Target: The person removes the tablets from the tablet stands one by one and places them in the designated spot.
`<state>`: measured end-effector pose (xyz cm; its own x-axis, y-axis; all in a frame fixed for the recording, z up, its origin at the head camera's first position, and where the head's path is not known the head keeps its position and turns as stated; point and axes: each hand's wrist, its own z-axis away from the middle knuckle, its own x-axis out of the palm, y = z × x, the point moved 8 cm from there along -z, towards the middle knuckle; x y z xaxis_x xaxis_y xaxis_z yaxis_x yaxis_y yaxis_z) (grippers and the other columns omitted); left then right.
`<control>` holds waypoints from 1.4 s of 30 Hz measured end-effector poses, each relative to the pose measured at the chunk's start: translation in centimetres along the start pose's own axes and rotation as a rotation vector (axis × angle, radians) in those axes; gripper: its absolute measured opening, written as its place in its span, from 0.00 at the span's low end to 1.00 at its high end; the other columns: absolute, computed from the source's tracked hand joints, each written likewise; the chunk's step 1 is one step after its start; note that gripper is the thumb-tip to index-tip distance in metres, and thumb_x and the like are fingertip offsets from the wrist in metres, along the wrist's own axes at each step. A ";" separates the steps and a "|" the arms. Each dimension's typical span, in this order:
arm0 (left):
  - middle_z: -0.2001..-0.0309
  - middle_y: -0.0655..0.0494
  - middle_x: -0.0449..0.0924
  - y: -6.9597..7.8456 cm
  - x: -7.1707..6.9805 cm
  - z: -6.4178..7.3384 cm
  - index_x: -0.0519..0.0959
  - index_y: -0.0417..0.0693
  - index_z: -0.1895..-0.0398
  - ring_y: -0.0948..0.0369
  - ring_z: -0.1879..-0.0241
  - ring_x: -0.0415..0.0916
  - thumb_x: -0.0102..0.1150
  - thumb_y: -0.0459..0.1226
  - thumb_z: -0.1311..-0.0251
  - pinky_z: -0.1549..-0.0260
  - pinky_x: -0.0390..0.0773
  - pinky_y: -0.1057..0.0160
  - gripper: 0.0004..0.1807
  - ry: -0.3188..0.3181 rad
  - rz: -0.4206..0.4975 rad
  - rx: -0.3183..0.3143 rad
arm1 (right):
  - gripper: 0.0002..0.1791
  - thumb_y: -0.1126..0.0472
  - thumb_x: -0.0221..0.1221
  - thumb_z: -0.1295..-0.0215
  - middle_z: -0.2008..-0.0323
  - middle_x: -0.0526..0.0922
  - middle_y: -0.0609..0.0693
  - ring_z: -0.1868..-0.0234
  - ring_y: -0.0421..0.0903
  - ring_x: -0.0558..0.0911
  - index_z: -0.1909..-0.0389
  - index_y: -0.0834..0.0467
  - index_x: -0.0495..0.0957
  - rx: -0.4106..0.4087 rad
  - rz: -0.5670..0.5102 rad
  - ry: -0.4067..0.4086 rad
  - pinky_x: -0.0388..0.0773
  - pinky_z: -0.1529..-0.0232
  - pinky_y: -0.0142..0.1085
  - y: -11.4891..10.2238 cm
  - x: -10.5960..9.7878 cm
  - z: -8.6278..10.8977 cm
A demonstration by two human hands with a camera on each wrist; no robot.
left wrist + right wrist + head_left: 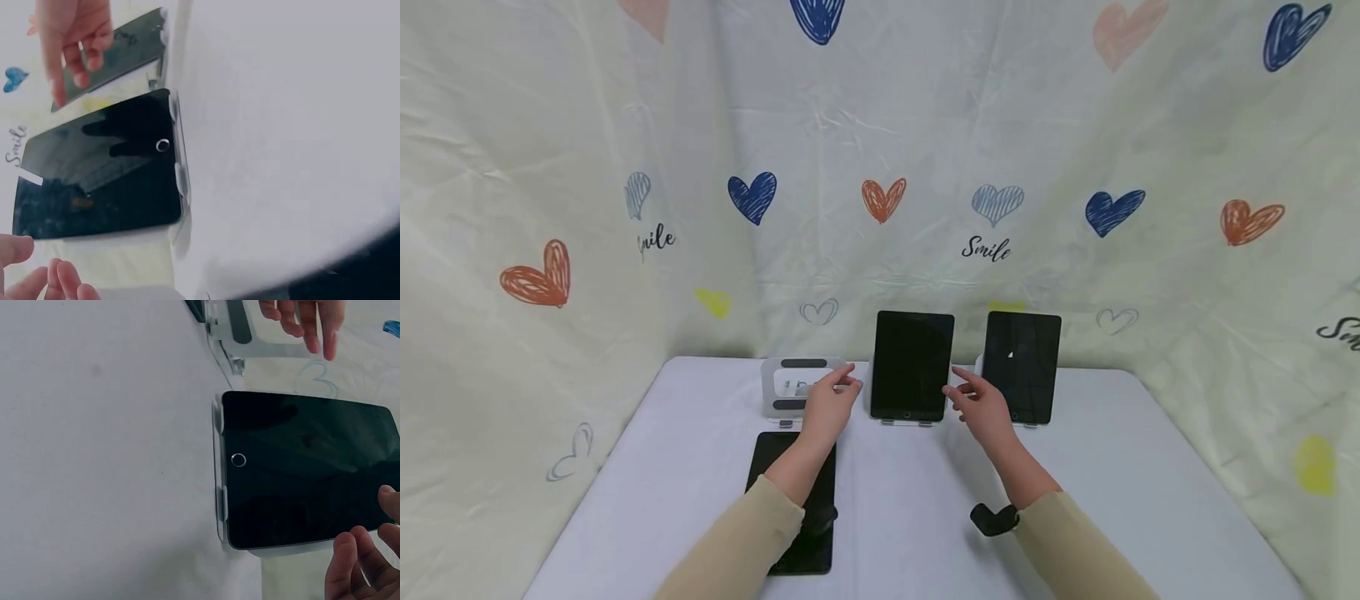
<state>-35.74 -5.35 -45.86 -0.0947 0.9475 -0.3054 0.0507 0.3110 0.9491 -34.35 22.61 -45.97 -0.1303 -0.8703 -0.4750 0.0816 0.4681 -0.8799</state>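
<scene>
A black tablet stands propped upright on a clear-edged stand, its round home button low on the front. My left hand hovers off its left side, fingers loosely bent with nothing between them. On the other side, my right hand has its fingertips close to the tablet's right edge; its thumb overlaps the screen in the right wrist view. Behind the left hand stands a bare pale stand with dark pads. Under the left forearm lies another black tablet, partly hidden by the sleeve.
A third tablet leans on its own stand to the right, beside the right hand. All stand on a white-covered table. Behind its back edge hangs a pale curtain printed with hearts.
</scene>
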 end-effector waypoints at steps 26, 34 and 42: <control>0.53 0.52 0.78 2.9 3.9 -3.2 0.74 0.49 0.33 0.53 0.48 0.73 0.61 0.41 0.34 0.50 0.77 0.52 0.26 0.066 -0.059 0.087 | 0.32 0.47 0.59 0.29 0.50 0.76 0.56 0.55 0.52 0.74 0.27 0.45 0.64 -0.012 0.019 0.056 0.74 0.61 0.38 -1.5 -0.3 -3.5; 0.53 0.51 0.77 3.1 3.8 -2.9 0.74 0.51 0.32 0.53 0.54 0.73 0.60 0.40 0.33 0.59 0.76 0.54 0.25 0.069 -0.064 0.090 | 0.31 0.48 0.58 0.29 0.49 0.76 0.56 0.55 0.52 0.74 0.27 0.46 0.65 -0.037 0.049 0.060 0.73 0.62 0.40 -1.5 0.0 -3.8; 0.50 0.57 0.81 2.9 3.1 -2.1 0.77 0.59 0.35 0.57 0.57 0.76 0.59 0.39 0.32 0.62 0.78 0.57 0.22 0.109 -0.094 0.138 | 0.29 0.51 0.59 0.28 0.46 0.76 0.56 0.55 0.52 0.76 0.28 0.48 0.68 -0.121 0.041 0.112 0.74 0.64 0.39 -1.6 -0.3 -3.3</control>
<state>-37.95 -1.67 -43.87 -0.2119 0.9025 -0.3749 0.1716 0.4120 0.8949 -37.68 22.67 -44.47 -0.2395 -0.8303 -0.5031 -0.0293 0.5242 -0.8511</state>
